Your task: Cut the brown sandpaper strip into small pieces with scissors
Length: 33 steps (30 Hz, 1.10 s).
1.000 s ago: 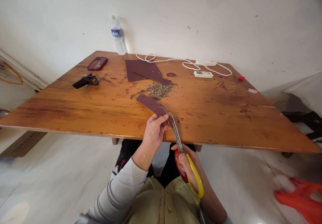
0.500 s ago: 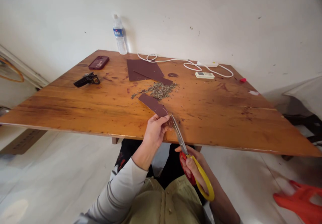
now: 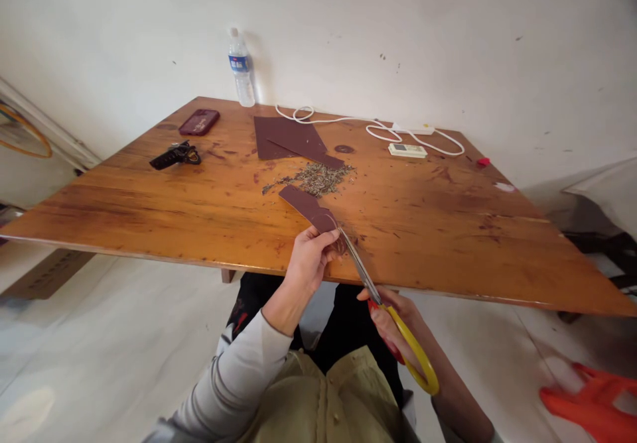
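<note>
My left hand [image 3: 309, 257] pinches a strip of dark maroon sheet [image 3: 303, 205] over the front of the table; whether it is sandpaper or card I cannot tell. The strip's near end is curved, with a pale line along it. My right hand [image 3: 393, 317] grips a pair of scissors [image 3: 365, 276] with one yellow and one red handle loop. Their blade tips meet the strip's edge just beside my left thumb. Beyond the strip lies a heap of small grey-brown scraps [image 3: 321, 178]. Larger maroon sheets [image 3: 286, 136] lie flat behind the heap.
On the wooden table [image 3: 448, 231] are a maroon phone [image 3: 199, 123], a black item like a key bunch [image 3: 175, 156], a water bottle [image 3: 241, 75], a white cable [image 3: 338, 119] and a remote control [image 3: 408, 150]. An orange-red bag [image 3: 594, 403] is on the floor.
The scissor blades have come closer together at the strip's edge. My right hand and the handles have shifted slightly right. My left hand keeps its pinch.
</note>
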Motion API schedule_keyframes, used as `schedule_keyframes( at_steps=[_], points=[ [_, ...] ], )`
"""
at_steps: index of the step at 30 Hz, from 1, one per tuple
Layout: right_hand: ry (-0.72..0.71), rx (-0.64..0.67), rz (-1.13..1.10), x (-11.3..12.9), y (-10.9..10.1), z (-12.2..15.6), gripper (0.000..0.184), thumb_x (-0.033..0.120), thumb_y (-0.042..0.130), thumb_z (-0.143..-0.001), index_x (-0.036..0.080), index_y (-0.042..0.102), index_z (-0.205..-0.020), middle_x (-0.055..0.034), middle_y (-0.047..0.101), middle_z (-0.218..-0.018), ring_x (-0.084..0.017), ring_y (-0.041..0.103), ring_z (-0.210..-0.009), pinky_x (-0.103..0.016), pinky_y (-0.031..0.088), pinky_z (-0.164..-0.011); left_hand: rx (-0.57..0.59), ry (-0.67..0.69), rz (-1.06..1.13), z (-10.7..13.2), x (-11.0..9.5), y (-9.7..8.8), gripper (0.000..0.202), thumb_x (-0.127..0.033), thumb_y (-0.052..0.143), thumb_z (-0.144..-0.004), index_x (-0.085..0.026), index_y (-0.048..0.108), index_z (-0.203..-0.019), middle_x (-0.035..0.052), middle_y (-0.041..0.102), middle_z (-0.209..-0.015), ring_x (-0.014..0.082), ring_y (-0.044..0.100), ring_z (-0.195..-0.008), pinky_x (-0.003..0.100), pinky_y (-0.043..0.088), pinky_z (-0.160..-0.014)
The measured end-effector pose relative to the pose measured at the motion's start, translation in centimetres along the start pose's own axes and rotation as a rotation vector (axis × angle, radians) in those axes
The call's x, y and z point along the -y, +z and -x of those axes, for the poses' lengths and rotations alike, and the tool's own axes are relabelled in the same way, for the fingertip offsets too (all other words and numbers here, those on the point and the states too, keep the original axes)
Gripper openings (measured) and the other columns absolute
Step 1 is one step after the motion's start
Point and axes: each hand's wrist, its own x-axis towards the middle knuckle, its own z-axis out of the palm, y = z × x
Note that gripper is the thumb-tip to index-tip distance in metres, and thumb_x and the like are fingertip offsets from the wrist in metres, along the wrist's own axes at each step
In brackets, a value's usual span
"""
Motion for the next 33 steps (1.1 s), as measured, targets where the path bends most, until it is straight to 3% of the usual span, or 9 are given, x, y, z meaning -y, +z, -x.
schedule_keyframes(
  at_steps=[7,13,18,25,33],
  points=[
    [0.059,0.019,-0.029,-0.20,-0.61,-0.05,0.044,0.060,0.076,-0.089,0.019,0.073,-0.106,0.0093,0.041,-0.055,-0.009,0.030,-0.038,-0.025,0.018,-0.040,-0.006,-0.052,0.017,-0.07,-0.16,-0.19,0.026,-0.018,0.089,-0.059,-0.014,0.064,-0.064,0.0012,0.066,-0.060,0.0103,0.058,-0.050,0.024,0.056,-0.048],
    [-0.022,0.082,-0.039,-0.89,-0.85,-0.47,0.068,0.081,0.067,-0.085,0.019,0.070,-0.114,0.0087,0.043,-0.061,-0.009,0.032,-0.042,-0.026,0.026,-0.043,-0.011,-0.058,0.031,-0.11,-0.21,-0.15,0.030,-0.016,0.088,-0.061,-0.017,0.059,-0.065,-0.0010,0.063,-0.060,0.0112,0.058,-0.053,0.026,0.059,-0.049],
    [-0.038,0.042,0.016,-0.44,-0.70,-0.59,0.063,0.076,0.070,-0.086,0.019,0.072,-0.114,0.0063,0.047,-0.062,-0.011,0.035,-0.044,-0.027,0.025,-0.044,-0.028,-0.025,0.053,-0.05,-0.23,0.11,0.034,-0.015,0.088,-0.058,-0.018,0.055,-0.062,-0.0021,0.063,-0.062,0.0109,0.058,-0.053,0.026,0.059,-0.047],
    [-0.028,-0.005,0.045,-0.21,-0.38,-0.42,0.043,0.061,0.070,-0.092,0.021,0.073,-0.108,0.0059,0.045,-0.063,-0.011,0.035,-0.043,-0.026,0.025,-0.041,-0.012,-0.021,0.029,-0.15,-0.02,-0.06,0.023,-0.016,0.087,-0.062,-0.015,0.065,-0.069,-0.0003,0.064,-0.064,0.0115,0.059,-0.054,0.027,0.060,-0.051],
    [-0.005,0.066,-0.005,-0.18,-0.46,-0.43,0.052,0.072,0.063,-0.095,0.022,0.067,-0.106,0.0092,0.041,-0.055,-0.010,0.030,-0.041,-0.024,0.023,-0.041,0.008,-0.026,0.017,-0.21,0.00,-0.14,0.022,-0.017,0.087,-0.062,-0.014,0.066,-0.069,0.0011,0.065,-0.064,0.0122,0.060,-0.055,0.028,0.060,-0.052]
  ],
)
